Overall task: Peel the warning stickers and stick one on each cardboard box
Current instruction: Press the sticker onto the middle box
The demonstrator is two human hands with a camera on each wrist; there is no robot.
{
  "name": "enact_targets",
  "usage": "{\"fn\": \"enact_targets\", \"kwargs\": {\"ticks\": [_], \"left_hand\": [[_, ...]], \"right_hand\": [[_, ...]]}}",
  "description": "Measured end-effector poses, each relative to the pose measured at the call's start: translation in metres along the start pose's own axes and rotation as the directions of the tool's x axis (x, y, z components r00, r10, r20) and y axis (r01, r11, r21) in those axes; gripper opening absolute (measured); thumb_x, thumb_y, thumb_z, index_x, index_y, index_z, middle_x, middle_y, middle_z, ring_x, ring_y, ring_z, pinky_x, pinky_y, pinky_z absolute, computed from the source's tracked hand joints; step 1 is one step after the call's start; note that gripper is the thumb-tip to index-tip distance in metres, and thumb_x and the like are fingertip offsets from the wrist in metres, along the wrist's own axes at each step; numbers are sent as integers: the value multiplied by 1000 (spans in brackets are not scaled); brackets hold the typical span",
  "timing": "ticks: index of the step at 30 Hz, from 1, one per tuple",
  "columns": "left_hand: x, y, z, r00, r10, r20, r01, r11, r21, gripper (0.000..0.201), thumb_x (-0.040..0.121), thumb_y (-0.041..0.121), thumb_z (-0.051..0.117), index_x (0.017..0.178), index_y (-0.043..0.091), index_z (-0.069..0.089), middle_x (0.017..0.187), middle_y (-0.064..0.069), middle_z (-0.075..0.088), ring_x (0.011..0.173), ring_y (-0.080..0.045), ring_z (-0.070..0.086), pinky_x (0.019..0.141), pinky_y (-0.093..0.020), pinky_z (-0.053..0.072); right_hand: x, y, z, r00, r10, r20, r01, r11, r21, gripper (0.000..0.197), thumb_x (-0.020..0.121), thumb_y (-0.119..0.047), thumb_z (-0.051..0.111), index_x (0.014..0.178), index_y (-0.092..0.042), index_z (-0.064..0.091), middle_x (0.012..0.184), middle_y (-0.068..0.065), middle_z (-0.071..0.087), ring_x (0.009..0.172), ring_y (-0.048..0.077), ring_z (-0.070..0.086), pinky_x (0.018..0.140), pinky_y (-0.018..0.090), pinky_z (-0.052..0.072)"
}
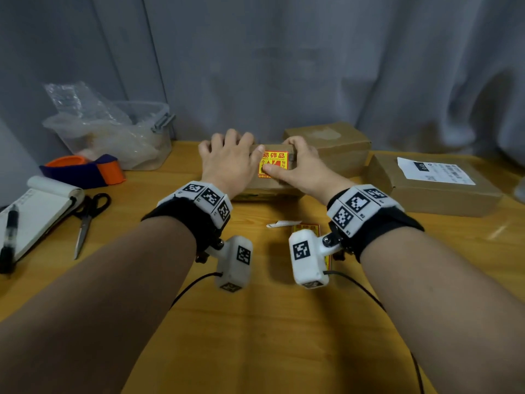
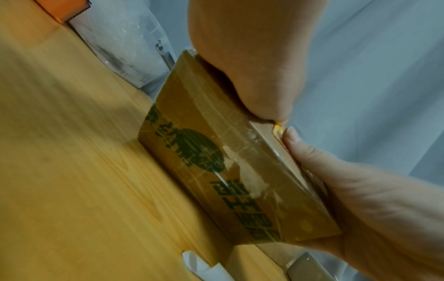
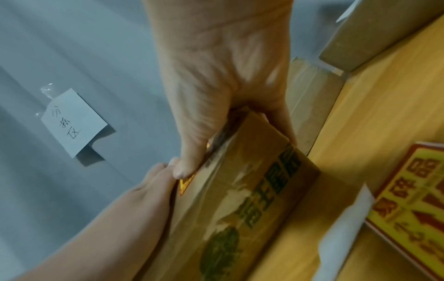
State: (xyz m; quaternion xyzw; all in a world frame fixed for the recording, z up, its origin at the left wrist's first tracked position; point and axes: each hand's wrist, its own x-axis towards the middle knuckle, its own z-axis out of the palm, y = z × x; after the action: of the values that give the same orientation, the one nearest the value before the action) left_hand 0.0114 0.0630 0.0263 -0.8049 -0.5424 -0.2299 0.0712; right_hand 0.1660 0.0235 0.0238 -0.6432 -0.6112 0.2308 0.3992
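A taped cardboard box (image 1: 264, 186) with green print (image 2: 216, 171) sits mid-table. A red and yellow warning sticker (image 1: 274, 162) lies on its top. My left hand (image 1: 228, 157) lies over the box's left top, fingers curled over the far edge, thumb at the sticker's left side. My right hand (image 1: 301, 166) grips the box's right end, and its thumb presses on the sticker (image 3: 186, 185). More warning stickers (image 3: 408, 209) and a white backing strip (image 1: 284, 223) lie in front of the box. Two other cardboard boxes (image 1: 329, 140) (image 1: 431, 189) stand to the right, neither showing a warning sticker.
At the left are a clear tub of bubble wrap (image 1: 113, 132), an orange and purple tape dispenser (image 1: 85, 170), scissors (image 1: 88, 217), a notebook (image 1: 37, 211) and a pen (image 1: 10, 234). A grey curtain (image 1: 312, 66) hangs close behind the table.
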Motion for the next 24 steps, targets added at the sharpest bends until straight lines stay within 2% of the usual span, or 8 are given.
{"fn": "enact_targets", "kwargs": {"ticks": [2, 5, 10, 14, 16, 18, 21, 24], "left_hand": [[0, -1, 0, 1000, 8, 1, -8, 1000, 0, 40, 97, 46, 25, 118, 20, 48, 122, -8, 47, 114, -32, 40, 97, -48, 25], [0, 1, 0, 1000, 8, -15, -8, 1000, 1, 37, 98, 42, 23, 116, 20, 47, 120, -8, 48, 112, -30, 40, 95, -47, 25], [3, -2, 0, 999, 5, -34, -7, 998, -57, 37, 99, 41, 22, 114, 20, 49, 119, -6, 49, 112, -30, 41, 95, -46, 25], [-1, -7, 2, 999, 52, -3, -52, 998, 48, 63, 86, 68, 26, 116, 18, 49, 120, -7, 49, 110, -30, 43, 92, -46, 28], [-5, -9, 0, 996, 90, 10, -91, 989, 118, 86, 71, 83, 21, 120, 18, 48, 119, -7, 49, 109, -29, 44, 90, -45, 30], [-5, -11, -3, 992, 118, 38, -122, 983, 137, 97, 62, 89, 24, 124, 18, 46, 121, -7, 48, 110, -28, 44, 91, -45, 30], [-3, -12, -6, 990, 129, 62, -135, 986, 100, 82, 72, 80, 35, 127, 19, 43, 124, -7, 45, 114, -29, 41, 94, -46, 28], [-1, -10, -6, 992, 116, 48, -118, 992, 46, 62, 85, 67, 33, 124, 22, 46, 125, -5, 45, 115, -29, 40, 95, -46, 27]], "right_hand": [[-3, -1, -4, 998, -21, 55, 25, 997, -72, 74, 70, -41, 78, 128, -24, 36, 124, 3, 33, 106, 15, 45, 88, 25, 39], [-7, -2, -11, 992, -15, 126, 28, 994, -104, 86, 64, -42, 82, 131, -26, 30, 124, 1, 29, 108, 12, 38, 91, 24, 32], [-4, 0, -1, 999, -38, 13, 38, 999, -34, 57, 78, -46, 69, 123, -24, 40, 120, 3, 33, 105, 18, 47, 98, 33, 44], [0, 0, 0, 1000, -9, 5, 9, 999, -44, 34, 95, -42, 43, 124, -25, 42, 130, 9, 36, 101, 18, 45, 91, 32, 42], [0, 0, 1, 1000, -22, -18, 22, 999, -46, 28, 99, -39, 33, 120, -23, 43, 129, 10, 38, 100, 17, 43, 88, 31, 37], [0, 1, 0, 999, -25, -24, 24, 999, -43, 29, 100, -39, 28, 117, -23, 44, 128, 11, 40, 99, 16, 41, 86, 30, 33], [0, 2, -1, 1000, -12, 1, 12, 999, -48, 39, 94, -53, 34, 120, -25, 43, 126, 8, 39, 104, 19, 44, 91, 34, 38], [0, 3, 0, 1000, -20, -11, 19, 996, -83, 45, 88, -54, 50, 122, -26, 42, 120, 5, 37, 104, 20, 48, 96, 38, 45]]}}
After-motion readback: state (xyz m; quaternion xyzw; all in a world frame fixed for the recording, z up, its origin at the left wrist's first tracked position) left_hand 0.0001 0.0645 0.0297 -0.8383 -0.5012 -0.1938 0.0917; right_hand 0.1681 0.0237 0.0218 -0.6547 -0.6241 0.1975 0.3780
